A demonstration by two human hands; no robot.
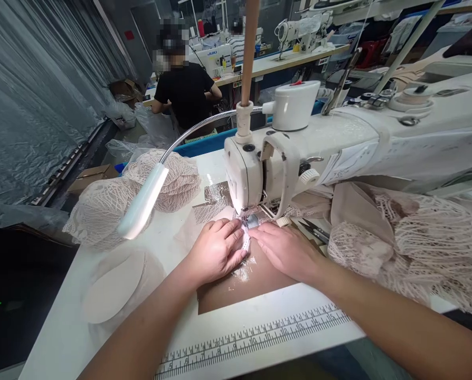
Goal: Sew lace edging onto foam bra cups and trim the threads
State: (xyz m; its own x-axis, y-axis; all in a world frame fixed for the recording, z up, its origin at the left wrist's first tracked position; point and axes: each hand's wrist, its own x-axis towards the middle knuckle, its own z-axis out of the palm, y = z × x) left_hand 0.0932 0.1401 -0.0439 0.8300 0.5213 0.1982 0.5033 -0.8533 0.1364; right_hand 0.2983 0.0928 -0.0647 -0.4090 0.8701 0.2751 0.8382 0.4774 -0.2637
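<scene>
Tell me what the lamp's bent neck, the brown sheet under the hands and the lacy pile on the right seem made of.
Lamp neck: likely metal, shiny, with coiled ridges. Brown sheet: perhaps plastic film or tape, smooth, showing glossy reflections. Lacy pile: textile, matte, openwork strands; fibre unclear.

Sewing machine (350, 140) stands on table (64, 314), running from centre off right. Left hand (218, 248) and right hand (285, 249) at its near left end, fabric (245, 241) between. Lace pile (103, 211) and, nearer, round pieces (113, 290) at left. Scissors (315, 230) right of right hand, beside lace heap (437, 237). Measuring scale (255, 343) along near edge. Co-worker (184, 95), bench (287, 67) far behind.
</scene>
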